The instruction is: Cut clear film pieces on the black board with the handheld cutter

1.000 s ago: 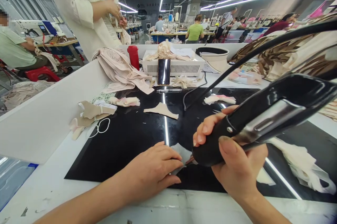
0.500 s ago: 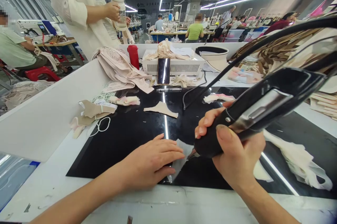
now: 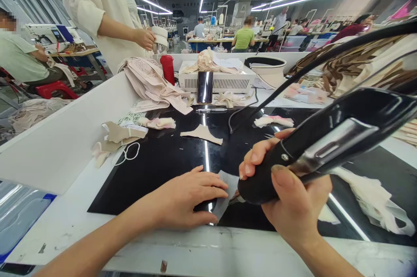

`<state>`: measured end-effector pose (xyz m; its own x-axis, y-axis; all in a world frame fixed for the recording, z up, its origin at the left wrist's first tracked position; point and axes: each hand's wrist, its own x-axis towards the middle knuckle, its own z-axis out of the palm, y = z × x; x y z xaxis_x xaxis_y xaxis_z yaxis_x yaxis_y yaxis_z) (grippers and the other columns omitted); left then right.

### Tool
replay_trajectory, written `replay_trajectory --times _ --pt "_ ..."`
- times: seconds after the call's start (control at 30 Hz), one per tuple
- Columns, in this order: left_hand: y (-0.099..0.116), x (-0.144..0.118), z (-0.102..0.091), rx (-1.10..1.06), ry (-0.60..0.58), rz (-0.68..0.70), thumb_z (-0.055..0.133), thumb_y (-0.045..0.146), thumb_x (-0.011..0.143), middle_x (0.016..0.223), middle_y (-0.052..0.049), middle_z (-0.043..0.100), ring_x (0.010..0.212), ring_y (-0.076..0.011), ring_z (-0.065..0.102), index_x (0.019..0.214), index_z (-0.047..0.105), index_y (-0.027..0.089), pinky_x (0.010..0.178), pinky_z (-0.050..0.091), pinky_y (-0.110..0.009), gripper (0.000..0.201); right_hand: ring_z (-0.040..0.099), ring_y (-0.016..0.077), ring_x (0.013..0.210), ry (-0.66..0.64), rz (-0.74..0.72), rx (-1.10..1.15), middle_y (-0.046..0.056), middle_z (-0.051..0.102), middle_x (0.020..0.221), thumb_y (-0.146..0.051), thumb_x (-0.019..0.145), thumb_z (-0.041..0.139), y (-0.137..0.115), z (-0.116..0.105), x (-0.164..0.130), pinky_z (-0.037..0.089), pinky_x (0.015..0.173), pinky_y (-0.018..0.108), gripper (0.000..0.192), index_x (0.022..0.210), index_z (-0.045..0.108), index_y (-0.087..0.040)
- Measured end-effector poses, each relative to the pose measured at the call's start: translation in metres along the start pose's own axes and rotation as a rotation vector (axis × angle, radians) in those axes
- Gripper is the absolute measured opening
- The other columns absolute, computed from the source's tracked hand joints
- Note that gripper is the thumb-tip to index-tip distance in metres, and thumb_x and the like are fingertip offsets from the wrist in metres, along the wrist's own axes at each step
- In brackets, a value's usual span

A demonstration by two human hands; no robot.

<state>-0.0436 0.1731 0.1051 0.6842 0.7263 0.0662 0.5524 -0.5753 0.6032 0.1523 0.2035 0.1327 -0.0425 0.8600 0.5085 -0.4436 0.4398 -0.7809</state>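
My right hand grips a black hand-held cutting tool with a metal strip along its body and a black cable running up to the right. Its tip points down at a small black fabric piece on the glossy black work surface. My left hand lies flat on that piece, fingers spread, holding it down just left of the tool tip. The tip itself is hidden behind the tool body.
Beige fabric cut-outs, pink scraps and a fabric heap lie further back. A white box with a phone leaning on it, a red bottle and a pen stand behind. A person in cream clothing stands at left.
The standing person raised a bottle, then lowered the hands. My hands and the tool stay on the black piece, shifting only slightly with the view.
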Motion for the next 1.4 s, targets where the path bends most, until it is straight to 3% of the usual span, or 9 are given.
replay_trajectory --times 0.6,0.77,0.97,1.07,1.17,1.4 --pt "0.002 0.002 -0.002 -0.02 -0.032 -0.004 0.076 0.024 0.088 0.142 -0.004 0.06 0.137 -0.0238 0.051 0.131 0.06 0.028 0.126 0.016 -0.054 0.047 0.06 0.0159 0.06 -0.059 0.028 0.024 -0.002 0.062 0.079 -0.034 0.087 0.075 -0.004 0.014 -0.013 0.053 0.053 0.033 0.034 0.114 0.055 -0.028" --pt "0.002 0.001 -0.004 0.002 -0.029 0.008 0.078 0.026 0.087 0.138 -0.005 0.061 0.132 -0.0236 0.054 0.128 0.063 0.026 0.126 0.018 -0.051 0.044 0.061 0.0152 0.061 -0.098 0.036 0.027 -0.002 0.063 0.081 -0.035 0.088 0.074 -0.004 0.009 -0.007 0.053 0.056 0.033 0.033 0.114 0.055 -0.028" --pt "0.0 0.004 -0.003 0.07 0.069 0.039 0.076 0.038 0.088 0.128 -0.007 0.065 0.122 -0.0235 0.06 0.12 0.068 0.022 0.126 0.016 -0.052 0.036 0.059 0.0149 0.058 0.117 -0.097 -0.014 -0.003 0.064 0.077 -0.03 0.082 0.079 -0.01 -0.008 0.02 0.052 0.05 0.03 0.033 0.108 0.06 -0.025" --pt "-0.001 0.009 0.003 0.082 0.073 0.046 0.074 0.041 0.09 0.142 -0.009 0.059 0.132 -0.0258 0.054 0.137 0.058 0.023 0.125 0.018 -0.054 0.053 0.059 0.0148 0.058 0.157 -0.129 -0.029 -0.003 0.064 0.078 -0.027 0.082 0.078 -0.007 -0.013 0.026 0.052 0.05 0.03 0.03 0.106 0.06 -0.025" --pt "-0.001 0.013 0.007 0.11 -0.009 0.021 0.071 0.048 0.09 0.153 -0.009 0.049 0.142 -0.0279 0.045 0.15 0.044 0.024 0.125 0.019 -0.057 0.07 0.06 0.0148 0.059 0.138 -0.121 -0.044 -0.004 0.064 0.078 -0.028 0.084 0.077 -0.001 -0.014 0.025 0.053 0.053 0.031 0.03 0.108 0.058 -0.026" --pt "0.001 0.012 0.007 0.207 -0.123 -0.049 0.058 0.058 0.096 0.161 -0.004 0.039 0.149 -0.0262 0.034 0.156 0.034 0.024 0.126 0.017 -0.056 0.073 0.06 0.0143 0.062 0.11 -0.075 -0.056 -0.003 0.064 0.084 -0.037 0.084 0.079 0.006 -0.013 0.019 0.052 0.055 0.031 0.039 0.113 0.054 -0.028"
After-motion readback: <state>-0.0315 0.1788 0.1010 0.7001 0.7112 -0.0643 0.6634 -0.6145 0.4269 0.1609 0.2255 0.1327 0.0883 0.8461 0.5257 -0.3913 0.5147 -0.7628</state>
